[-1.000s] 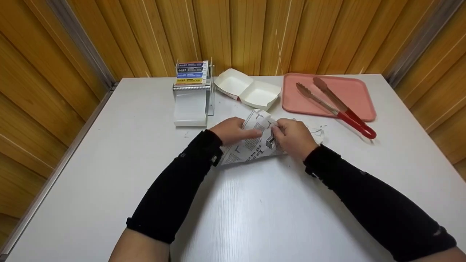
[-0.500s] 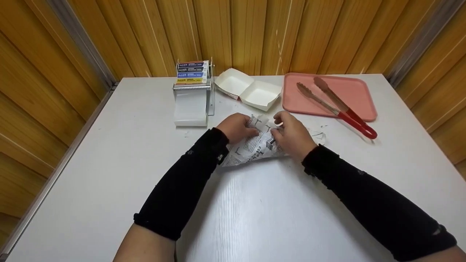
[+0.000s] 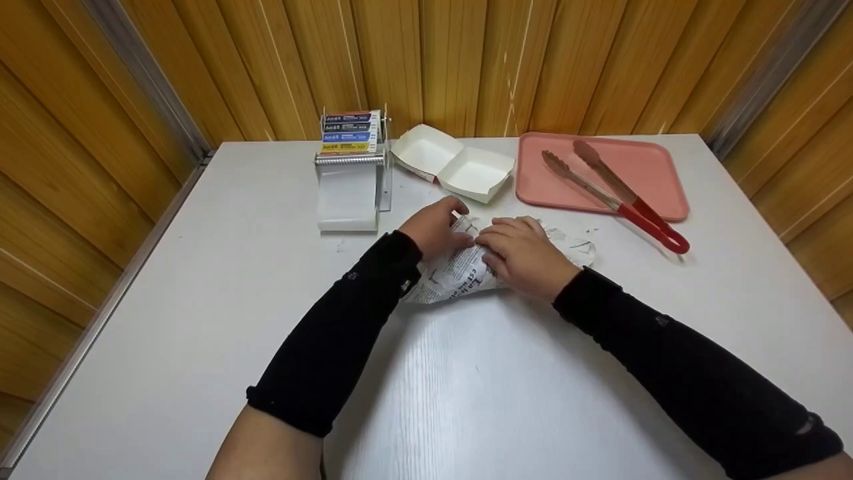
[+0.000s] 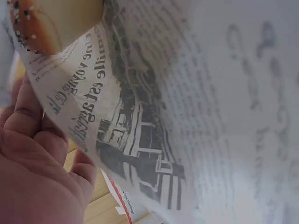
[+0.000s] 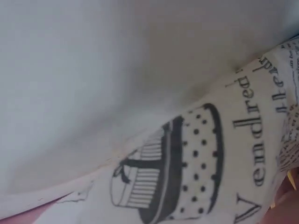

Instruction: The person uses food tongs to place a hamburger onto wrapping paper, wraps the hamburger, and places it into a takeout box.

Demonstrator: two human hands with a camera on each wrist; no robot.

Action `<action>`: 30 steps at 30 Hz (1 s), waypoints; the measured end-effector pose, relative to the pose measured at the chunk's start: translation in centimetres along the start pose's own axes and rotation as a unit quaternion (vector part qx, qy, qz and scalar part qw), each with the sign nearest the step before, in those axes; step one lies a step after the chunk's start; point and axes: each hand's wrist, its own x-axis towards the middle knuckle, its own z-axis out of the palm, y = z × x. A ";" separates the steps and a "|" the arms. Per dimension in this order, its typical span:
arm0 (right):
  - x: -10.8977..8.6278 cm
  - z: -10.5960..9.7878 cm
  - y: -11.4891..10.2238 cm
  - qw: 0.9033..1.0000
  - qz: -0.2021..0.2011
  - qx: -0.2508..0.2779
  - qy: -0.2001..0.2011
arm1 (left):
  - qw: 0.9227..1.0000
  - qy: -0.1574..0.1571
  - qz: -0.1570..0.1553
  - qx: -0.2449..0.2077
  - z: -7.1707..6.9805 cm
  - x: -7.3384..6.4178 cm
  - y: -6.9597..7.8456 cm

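Printed newspaper-style wrapping paper (image 3: pixel 450 273) lies bunched on the white table between both hands. My left hand (image 3: pixel 432 230) grips its left side, thumb on top and fingers toward the back. Over the middle, my right hand (image 3: pixel 530 257) holds the paper with bent fingers, thumb nearest me. A loose end of paper shows beyond the right hand. In the left wrist view, a seeded bun (image 4: pixel 60 23) sits inside the paper, with the left hand (image 4: pixel 39 154) along the outside. Paper (image 5: pixel 201 158) printed with a hat-like drawing fills much of the right wrist view.
An open white burger box (image 3: pixel 476 175) stands behind the hands. To its right, red-handled tongs (image 3: pixel 656 230) lie across a pink tray (image 3: pixel 543 190) and overhang its front edge. Back left is a metal dispenser (image 3: pixel 350 160) with several coloured label strips. Wood-patterned panels (image 3: pixel 453 67) enclose the table.
The raised paper flap has been folded down toward the table. My right hand has moved from pinching the flap to lying over the paper, and my left hand has shifted slightly right.
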 end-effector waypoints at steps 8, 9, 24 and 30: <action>0.0 -0.1 0.5 1.000 0.003 0.011 -0.022 | 0.986 0.032 0.054 0.155 -0.3 -2.1 1.4; 0.0 -0.1 0.5 1.000 0.001 0.012 -0.022 | 0.979 0.025 0.072 0.187 -0.3 -2.4 1.6; 0.9 -0.7 1.1 0.991 0.042 0.083 -0.092 | 0.978 -0.066 0.051 0.193 1.4 -1.9 1.1; 1.4 -1.2 0.9 0.988 0.050 0.084 -0.116 | 0.981 -0.092 0.012 0.173 1.4 -1.6 1.2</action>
